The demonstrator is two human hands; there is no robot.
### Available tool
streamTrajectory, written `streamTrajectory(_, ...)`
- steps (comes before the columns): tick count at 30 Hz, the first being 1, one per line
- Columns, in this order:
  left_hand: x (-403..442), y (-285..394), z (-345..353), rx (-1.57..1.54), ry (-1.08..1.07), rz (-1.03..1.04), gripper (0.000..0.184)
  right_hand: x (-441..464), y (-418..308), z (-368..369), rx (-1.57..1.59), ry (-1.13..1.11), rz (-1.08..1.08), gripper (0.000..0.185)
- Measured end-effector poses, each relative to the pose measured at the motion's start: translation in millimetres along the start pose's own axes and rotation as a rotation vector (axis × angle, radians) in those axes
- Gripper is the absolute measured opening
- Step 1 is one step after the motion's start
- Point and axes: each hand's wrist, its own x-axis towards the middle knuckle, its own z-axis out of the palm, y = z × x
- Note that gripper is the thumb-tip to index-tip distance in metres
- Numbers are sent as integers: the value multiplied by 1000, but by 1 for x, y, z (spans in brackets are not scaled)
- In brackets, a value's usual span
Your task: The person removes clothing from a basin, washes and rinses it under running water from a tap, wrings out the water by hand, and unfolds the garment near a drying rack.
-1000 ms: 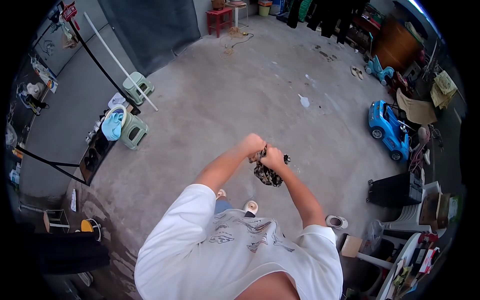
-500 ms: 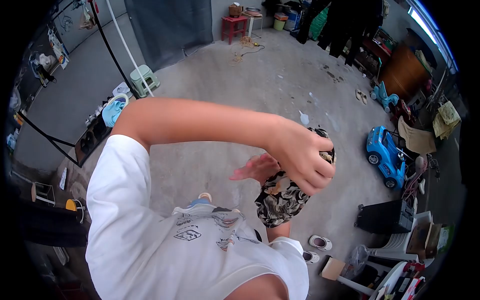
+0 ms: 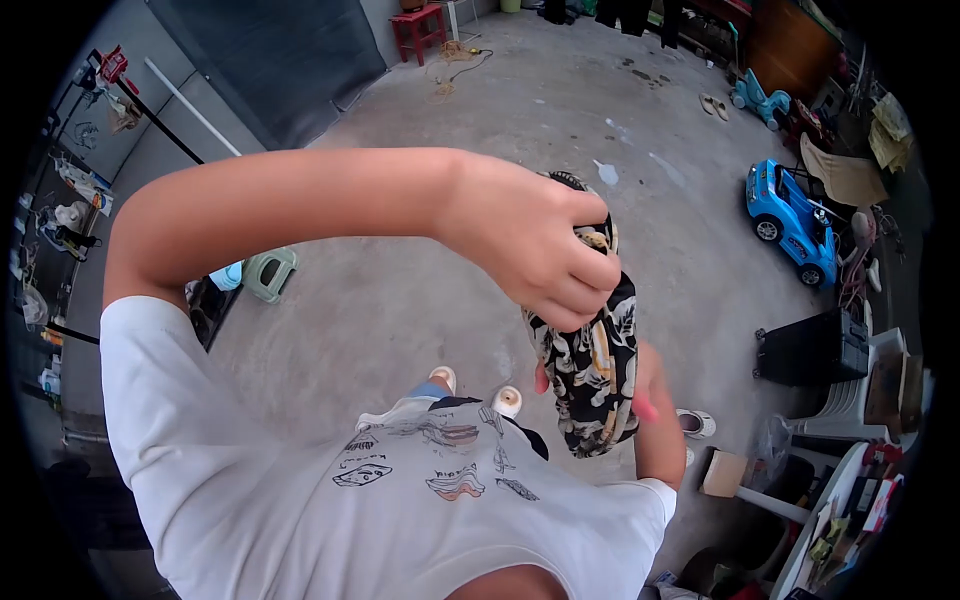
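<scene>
A tube of black cloth with a cream and tan floral print, seemingly an oversleeve, hangs bunched in front of my chest. My left hand reaches across from the left, its fingers curled tight around the upper end. Behind the lower part is my right hand, mostly hidden by the cloth. Its fingertips show at both side edges, seeming to grip the cloth, and the bare forearm rises beside it.
A blue toy car and a black suitcase stand on the right. A green stool is at the left, a red stool at the back. Light shoes lie near my right elbow. A yellow cord lies on the concrete floor.
The oversleeve was around my right forearm with the right hand spread beside it; now it hangs in front of that hand. My left hand has moved left and up in view.
</scene>
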Motion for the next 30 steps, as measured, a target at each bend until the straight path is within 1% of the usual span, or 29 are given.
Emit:
streamTrajectory(1, 0, 2, 2, 14, -5, 24, 13, -4, -6, -3, -243, 35, 139, 87)
streamTrajectory(2, -1, 2, 5, 13, 11, 27, 13, 6, -25, 27, -529, 352, 139, 74)
streamTrajectory(4, -4, 4, 12, -56, -282, -90, 12, 22, -32, 34, -731, 693, 227, 59)
streamTrajectory(5, -7, 7, 26, -51, -265, -167, 14, 31, -29, 25, -845, 814, 148, 52)
streamTrajectory(6, -6, 8, 35, -20, -414, -182, 16, 37, -25, 9, -963, 932, 66, 46)
streamTrajectory(7, -5, 9, 45, 15, -565, -197, 18, 42, -20, -8, -1104, 1028, 135, 41)
streamTrajectory(8, -7, 12, 65, -62, -678, -252, 16, 46, -17, -26, -1247, 1119, 203, 37)
streamTrajectory(9, -11, 19, 89, -142, -793, -309, 15, 52, -18, -41, -1278, 1177, 337, 36)
streamTrajectory(10, -18, 26, 111, -148, -787, -316, 15, 58, -14, -56, -1301, 1226, 477, 34)
streamTrajectory(11, -26, 36, 134, -335, -851, -472, 15, 61, -2, -77, -1305, 1218, 496, 34)
streamTrajectory(12, -33, 49, 152, -520, -906, -638, 15, 62, 12, -105, -1492, 1282, 555, 32)
streamTrajectory(13, -40, 69, 166, -604, -885, -799, 16, 63, 26, -127, -1689, 1334, 607, 29)
streamTrajectory(14, -47, 93, 175, -686, -855, -963, 18, 61, 41, -139, -1717, 1306, 620, 29)
streamTrajectory(16, -58, 149, 171, -825, -590, -1288, 23, 57, 65, -151, -2227, 871, 385, 29)
streamTrajectory(18, -67, 184, 158, -869, -446, -1536, 29, 65, 81, -151, -2309, 613, 427, 28)
streamTrajectory(20, -90, 199, 154, -895, -424, -1614, 32, 85, 81, -150, -2302, 488, 408, 27)
streamTrajectory(22, -110, 212, 144, -925, -396, -1712, 35, 107, 80, -144, -2260, 392, 394, 32)
streamTrajectory(23, -127, 210, 130, -1012, -322, -1689, 36, 126, 70, -123, -2130, 361, 471, 44)
streamTrajectory(24, -140, 208, 116, -1099, -241, -1663, 38, 141, 69, -109, -2131, 307, 487, 44)
streamTrajectory(25, -152, 201, 101, -1192, -267, -1670, 44, 155, 70, -98, -1932, 412, 597, 49)
streamTrajectory(26, -169, 205, 105, -1178, -202, -1726, 44, 167, 70, -94, -1752, 503, 707, 54)
streamTrajectory(28, -207, 216, 112, -1309, -73, -1720, 48, 186, 85, -101, -1428, 691, 651, 57)
streamTrajectory(29, -219, 221, 117, -1369, -163, -1788, 49, 183, 107, -127, -1184, 755, 508, 51)
streamTrajectory(30, -227, 226, 116, -1387, -146, -1838, 53, 194, 112, -125, -801, 865, 478, 47)
